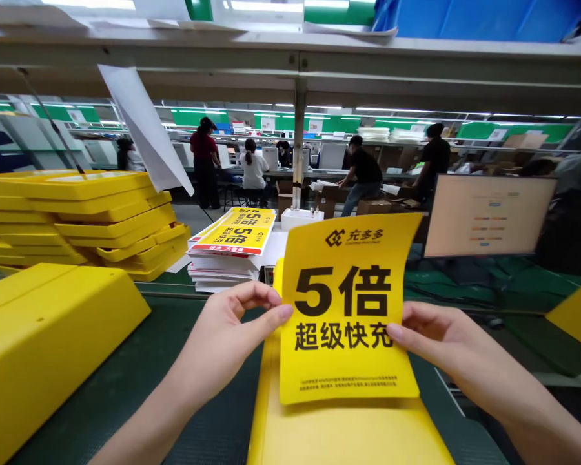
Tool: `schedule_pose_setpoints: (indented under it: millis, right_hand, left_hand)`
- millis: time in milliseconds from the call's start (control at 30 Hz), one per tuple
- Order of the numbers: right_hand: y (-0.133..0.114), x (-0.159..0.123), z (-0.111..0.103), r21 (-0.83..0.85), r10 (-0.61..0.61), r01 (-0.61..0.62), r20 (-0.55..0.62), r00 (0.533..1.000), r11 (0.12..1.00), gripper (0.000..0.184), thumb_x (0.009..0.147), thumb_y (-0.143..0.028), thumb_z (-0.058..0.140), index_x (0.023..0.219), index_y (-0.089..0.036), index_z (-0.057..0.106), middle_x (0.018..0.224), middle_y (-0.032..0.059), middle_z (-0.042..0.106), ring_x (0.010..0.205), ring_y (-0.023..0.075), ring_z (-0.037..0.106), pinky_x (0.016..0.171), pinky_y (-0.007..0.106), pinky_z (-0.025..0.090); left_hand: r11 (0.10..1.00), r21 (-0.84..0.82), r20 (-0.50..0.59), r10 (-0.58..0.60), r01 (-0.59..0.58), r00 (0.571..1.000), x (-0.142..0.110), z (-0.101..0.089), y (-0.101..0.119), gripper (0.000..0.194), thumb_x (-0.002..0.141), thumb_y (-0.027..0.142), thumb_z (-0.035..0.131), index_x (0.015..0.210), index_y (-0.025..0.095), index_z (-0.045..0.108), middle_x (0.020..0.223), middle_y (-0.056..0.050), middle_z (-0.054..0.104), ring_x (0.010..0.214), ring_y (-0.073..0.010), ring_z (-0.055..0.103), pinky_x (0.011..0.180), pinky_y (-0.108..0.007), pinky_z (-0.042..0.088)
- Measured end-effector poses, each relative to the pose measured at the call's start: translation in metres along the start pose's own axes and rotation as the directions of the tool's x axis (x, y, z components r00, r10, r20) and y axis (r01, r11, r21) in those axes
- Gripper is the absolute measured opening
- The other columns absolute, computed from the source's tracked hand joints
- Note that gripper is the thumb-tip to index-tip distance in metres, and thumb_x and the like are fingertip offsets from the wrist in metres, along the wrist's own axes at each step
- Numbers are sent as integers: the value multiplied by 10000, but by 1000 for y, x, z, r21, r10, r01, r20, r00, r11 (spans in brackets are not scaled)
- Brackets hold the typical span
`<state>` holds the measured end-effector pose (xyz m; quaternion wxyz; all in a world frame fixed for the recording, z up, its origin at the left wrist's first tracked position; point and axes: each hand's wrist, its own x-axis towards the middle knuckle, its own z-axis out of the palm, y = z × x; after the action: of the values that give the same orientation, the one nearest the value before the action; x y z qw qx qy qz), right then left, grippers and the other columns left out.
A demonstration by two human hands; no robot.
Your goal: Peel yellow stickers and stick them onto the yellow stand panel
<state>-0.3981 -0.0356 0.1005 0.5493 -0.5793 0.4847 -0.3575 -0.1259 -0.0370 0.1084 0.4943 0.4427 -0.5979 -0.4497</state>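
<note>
I hold a yellow printed sheet (346, 310) with black characters upright in front of me. My left hand (232, 332) pinches its left edge and my right hand (436, 336) pinches its right edge. Under the sheet a long yellow plastic panel (339, 433) lies on the dark green belt (140, 381), running toward me. A stack of the same yellow sheets (232, 242) lies on the table just behind my left hand.
A big yellow housing (43, 336) lies at the near left, stacked yellow panels (91, 213) behind it. A monitor (487, 216) stands at the right, another yellow part (578, 313) at the right edge. A white paper (148, 129) hangs overhead. Several people work at benches beyond.
</note>
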Motion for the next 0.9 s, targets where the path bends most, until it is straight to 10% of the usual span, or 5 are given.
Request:
schedule_pose_setpoints:
  millis: [900]
  right_hand:
    - [14,8,-2,-81,142,-139,35,989,987,187,710,-375,671,737,-194,632,877,53,691,900,266,652,848,418,539]
  left_hand:
    - [992,57,24,-114,113,993,7,0,-29,212,762,375,726,724,191,629,762,17,634,724,-132,564,653,-207,441]
